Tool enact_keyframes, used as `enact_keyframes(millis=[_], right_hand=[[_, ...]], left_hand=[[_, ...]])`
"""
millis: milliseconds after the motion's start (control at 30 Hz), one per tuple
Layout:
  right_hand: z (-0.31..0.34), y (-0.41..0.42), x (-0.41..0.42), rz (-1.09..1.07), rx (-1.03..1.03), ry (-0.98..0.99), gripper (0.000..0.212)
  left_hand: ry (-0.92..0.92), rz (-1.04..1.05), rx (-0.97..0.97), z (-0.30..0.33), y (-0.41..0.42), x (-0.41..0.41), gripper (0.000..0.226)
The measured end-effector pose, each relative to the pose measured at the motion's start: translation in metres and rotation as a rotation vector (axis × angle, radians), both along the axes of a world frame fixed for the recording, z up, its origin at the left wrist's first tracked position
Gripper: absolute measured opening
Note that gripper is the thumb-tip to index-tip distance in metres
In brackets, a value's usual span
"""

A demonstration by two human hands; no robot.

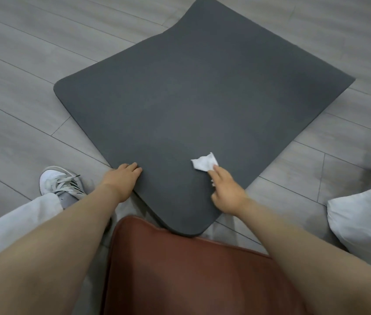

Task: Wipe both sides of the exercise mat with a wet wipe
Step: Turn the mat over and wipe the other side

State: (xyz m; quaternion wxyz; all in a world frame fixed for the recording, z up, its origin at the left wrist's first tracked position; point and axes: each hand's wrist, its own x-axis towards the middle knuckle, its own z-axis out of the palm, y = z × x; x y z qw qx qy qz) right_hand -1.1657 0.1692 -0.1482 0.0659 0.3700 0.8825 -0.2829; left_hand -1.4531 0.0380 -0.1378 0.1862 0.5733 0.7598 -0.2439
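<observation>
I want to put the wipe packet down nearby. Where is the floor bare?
Bare floor lies left of the mat, beyond the shoe, and right of it. Crowded near the brown cushion, where both hands work.

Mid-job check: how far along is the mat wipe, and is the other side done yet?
Done: the mat lies flat on the floor, wipe out. In hand: the right hand holds the wipe on the mat's near corner; the left hand steadies the near edge. No wet streaks show, so coverage can't be judged. Left: the rest of this face, and a flip, unless that happened already.
</observation>
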Motion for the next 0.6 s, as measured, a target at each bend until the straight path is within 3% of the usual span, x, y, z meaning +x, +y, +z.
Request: enact_keyframes(millis=[133, 267, 433, 600], right_hand=[[0.000, 0.030, 0.044, 0.147, 0.121, -0.156, 0.082], [-0.006, 0.055, 0.057, 0.321, 0.207, -0.256, 0.089], [-0.008, 0.080, 0.075, 0.439, 0.335, -0.382, 0.083], [-0.019, 0.097, 0.065, 0.500, 0.449, -0.426, 0.088]], left_hand=[[0.053, -0.015, 0.058, 0.005, 0.011, 0.005, 0.055], [-0.103, 0.025, 0.228, 0.001, 0.037, 0.049, 0.057], [-0.298, 0.041, 0.220, -0.008, 0.065, 0.146, 0.085], [-0.298, 0.088, 0.135, -0.028, 0.067, 0.211, 0.107]])
